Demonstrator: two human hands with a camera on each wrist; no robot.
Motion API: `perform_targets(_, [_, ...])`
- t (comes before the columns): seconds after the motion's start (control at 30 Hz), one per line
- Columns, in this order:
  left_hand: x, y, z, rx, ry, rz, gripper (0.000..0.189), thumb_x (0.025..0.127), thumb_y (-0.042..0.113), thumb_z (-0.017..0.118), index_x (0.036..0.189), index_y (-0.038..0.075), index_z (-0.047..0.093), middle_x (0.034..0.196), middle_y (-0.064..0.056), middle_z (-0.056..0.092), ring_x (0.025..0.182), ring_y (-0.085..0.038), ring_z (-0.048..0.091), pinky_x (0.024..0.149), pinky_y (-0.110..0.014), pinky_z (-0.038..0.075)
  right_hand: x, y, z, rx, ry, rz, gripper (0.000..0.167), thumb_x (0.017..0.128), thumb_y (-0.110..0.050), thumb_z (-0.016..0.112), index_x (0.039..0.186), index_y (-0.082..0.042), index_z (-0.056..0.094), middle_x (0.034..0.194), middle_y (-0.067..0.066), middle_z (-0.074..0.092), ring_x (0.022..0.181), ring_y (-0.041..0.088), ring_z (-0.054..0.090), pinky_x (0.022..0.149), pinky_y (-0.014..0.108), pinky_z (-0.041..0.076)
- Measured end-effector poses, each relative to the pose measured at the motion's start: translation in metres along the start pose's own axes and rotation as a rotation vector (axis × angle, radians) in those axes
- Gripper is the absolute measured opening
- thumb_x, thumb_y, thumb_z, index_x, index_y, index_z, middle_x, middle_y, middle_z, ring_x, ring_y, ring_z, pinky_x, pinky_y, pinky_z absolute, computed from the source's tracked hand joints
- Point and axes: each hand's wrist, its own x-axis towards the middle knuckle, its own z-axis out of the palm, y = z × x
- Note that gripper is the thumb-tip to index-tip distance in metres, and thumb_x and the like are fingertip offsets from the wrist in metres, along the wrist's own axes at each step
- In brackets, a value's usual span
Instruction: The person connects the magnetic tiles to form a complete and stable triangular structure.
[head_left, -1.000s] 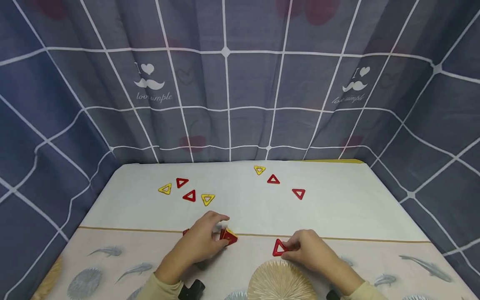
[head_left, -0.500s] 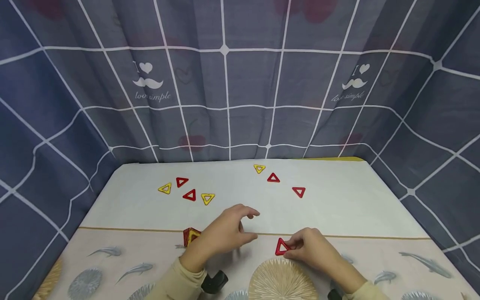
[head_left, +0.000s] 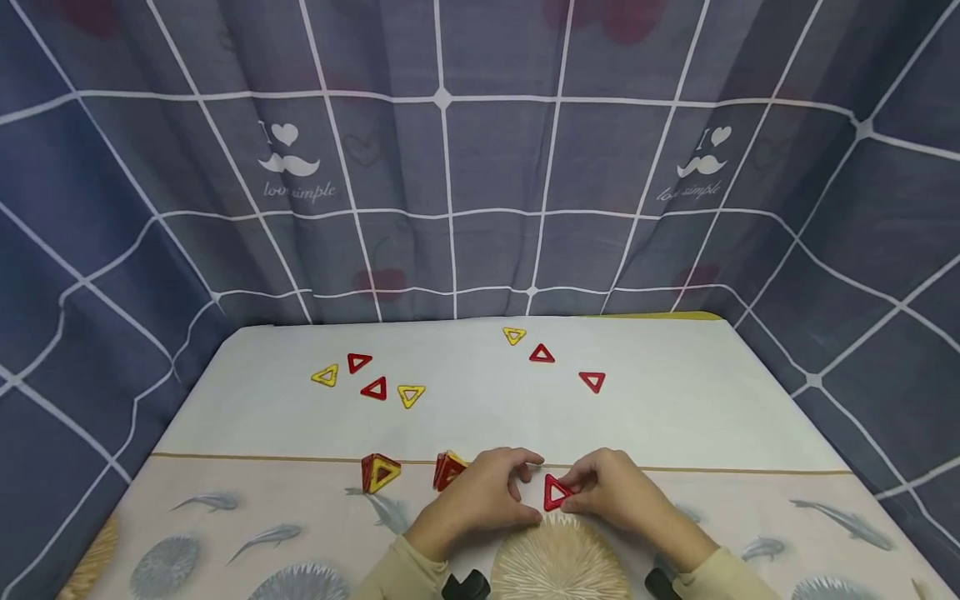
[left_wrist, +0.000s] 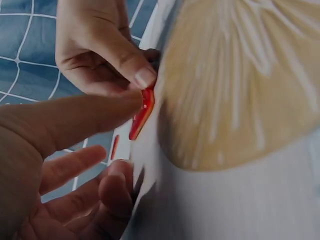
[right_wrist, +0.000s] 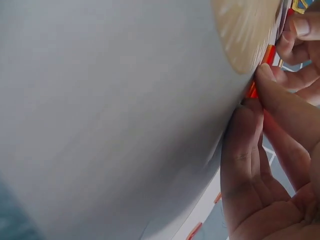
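Note:
My right hand pinches a red triangular frame between thumb and fingers, holding it on edge just behind the round tan print. My left hand faces it from the left, thumb and fingers apart and loosely bent. In the left wrist view the left thumb overlaps the red triangle's near part. Behind the left hand stands a red and yellow stack of triangles, partly hidden by that hand. Another stack, red with a yellow front, stands farther left.
Loose triangles lie on the white part of the table: a yellow one, two red ones and another yellow one at left; a yellow one and two red ones farther right. A checked curtain encloses the back and sides.
My left hand has let go of the red and yellow stack, leaving it standing, and moved right towards the red triangle. My right hand keeps its pinch, almost in place.

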Motion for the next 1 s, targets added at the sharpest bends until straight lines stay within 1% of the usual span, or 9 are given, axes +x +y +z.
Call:
perform_targets(0.17, [0.002,-0.008,0.006,0.021,0.036,0.005,0.055,0.069,0.016,0.092,0.118,0.008,0.07,0.089,0.01,0.058,0.064,-0.002,0.054,0.061,-0.021,0.046,0.006,-0.003,0.002,-0.001,-0.009,0.002,0.021,0.072,-0.014,0.092,0.088,-0.009,0.079,0.076,-0.008,0.071,0.069,0.006,0.061,0.062,0.025,0.05])
perform_targets(0.33, [0.003,-0.012,0.009,0.06,0.069,0.01,0.049,0.069,0.018,0.091,0.114,0.008,0.073,0.086,0.011,0.055,0.064,-0.002,0.051,0.06,-0.021,0.045,0.007,-0.003,0.004,0.006,-0.009,-0.012,0.022,0.071,-0.015,0.092,0.089,-0.01,0.08,0.077,-0.009,0.071,0.071,0.005,0.062,0.063,0.025,0.05])
perform_targets(0.47, [0.003,-0.012,0.009,0.072,0.069,0.007,0.048,0.069,0.018,0.091,0.113,0.009,0.074,0.086,0.01,0.055,0.066,-0.003,0.05,0.06,-0.022,0.044,0.008,-0.003,0.004,0.025,-0.012,-0.011,0.022,0.071,-0.014,0.092,0.089,-0.01,0.08,0.076,-0.009,0.07,0.068,0.006,0.061,0.061,0.025,0.05])
perform_targets(0.67, [0.004,-0.01,0.009,0.098,0.07,0.02,0.043,0.07,0.02,0.091,0.109,0.01,0.075,0.085,0.011,0.055,0.072,-0.003,0.048,0.065,-0.022,0.043,0.009,-0.003,0.002,0.034,-0.024,-0.016,0.023,0.071,-0.015,0.092,0.09,-0.009,0.08,0.075,-0.011,0.069,0.068,0.006,0.06,0.06,0.024,0.05])
perform_targets(0.8, [0.005,-0.01,0.009,0.093,0.075,0.022,0.041,0.071,0.019,0.091,0.108,0.01,0.075,0.084,0.01,0.055,0.07,-0.003,0.048,0.064,-0.022,0.043,0.01,-0.004,0.003,0.026,-0.027,-0.036,0.023,0.072,-0.016,0.091,0.09,-0.009,0.079,0.076,-0.01,0.069,0.068,0.005,0.06,0.061,0.024,0.05])
perform_targets(1.0, [0.004,-0.012,0.007,0.078,0.073,-0.007,0.04,0.071,0.015,0.089,0.109,0.009,0.075,0.084,0.009,0.056,0.067,-0.005,0.048,0.06,-0.023,0.043,0.013,-0.006,0.005,0.03,-0.041,-0.041,0.025,0.072,-0.018,0.092,0.09,-0.008,0.078,0.074,-0.011,0.066,0.066,0.005,0.059,0.059,0.024,0.05])
